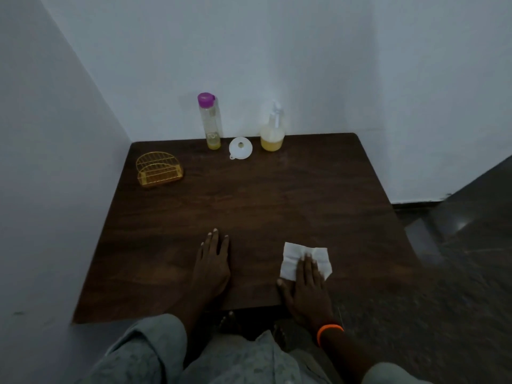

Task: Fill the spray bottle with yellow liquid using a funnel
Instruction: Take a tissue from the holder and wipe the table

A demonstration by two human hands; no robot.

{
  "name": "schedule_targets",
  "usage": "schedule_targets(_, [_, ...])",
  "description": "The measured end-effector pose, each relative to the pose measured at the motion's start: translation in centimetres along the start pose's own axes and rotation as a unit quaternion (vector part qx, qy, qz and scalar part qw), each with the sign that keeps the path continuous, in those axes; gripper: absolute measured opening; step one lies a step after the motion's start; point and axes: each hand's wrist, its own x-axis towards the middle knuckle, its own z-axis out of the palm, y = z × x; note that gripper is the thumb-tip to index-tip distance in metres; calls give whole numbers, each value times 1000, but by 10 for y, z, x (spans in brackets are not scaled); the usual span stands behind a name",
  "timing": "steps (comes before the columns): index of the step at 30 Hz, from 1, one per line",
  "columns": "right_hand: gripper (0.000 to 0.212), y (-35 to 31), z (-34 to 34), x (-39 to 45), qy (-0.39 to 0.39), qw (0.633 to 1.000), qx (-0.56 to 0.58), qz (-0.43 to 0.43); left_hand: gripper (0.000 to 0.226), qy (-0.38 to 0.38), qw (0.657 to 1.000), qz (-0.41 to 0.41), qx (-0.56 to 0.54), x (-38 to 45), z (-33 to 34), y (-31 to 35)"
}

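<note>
A clear spray bottle with a white trigger head stands at the table's far edge, yellow liquid filling its lower part. To its left a white funnel lies on the table. Further left stands a tall clear bottle with a purple cap and a little yellow liquid at the bottom. My left hand rests flat on the dark wooden table near the front edge, holding nothing. My right hand lies flat with its fingers pressing on a white tissue.
A yellow wire holder sits at the table's far left. White walls close in at the left and behind. Dark floor lies to the right of the table.
</note>
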Motion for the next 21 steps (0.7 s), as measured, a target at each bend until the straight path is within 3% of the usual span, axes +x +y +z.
schedule_targets(5, [104, -30, 10, -5, -12, 1000, 6, 15, 59, 14, 1000, -22, -4, -12, -3, -5])
schedule_targets(11, [104, -96, 42, -22, -68, 993, 5, -91, 57, 26, 996, -81, -26, -39, -5, -27])
schedule_targets(16, [100, -132, 67, -45, -112, 967, -21, -230, 74, 31, 992, -121, -31, -65, -5, -41])
schedule_targets(21, [94, -119, 64, -46, -99, 964, -9, -248, 67, 27, 992, -117, -28, -77, 11, -40])
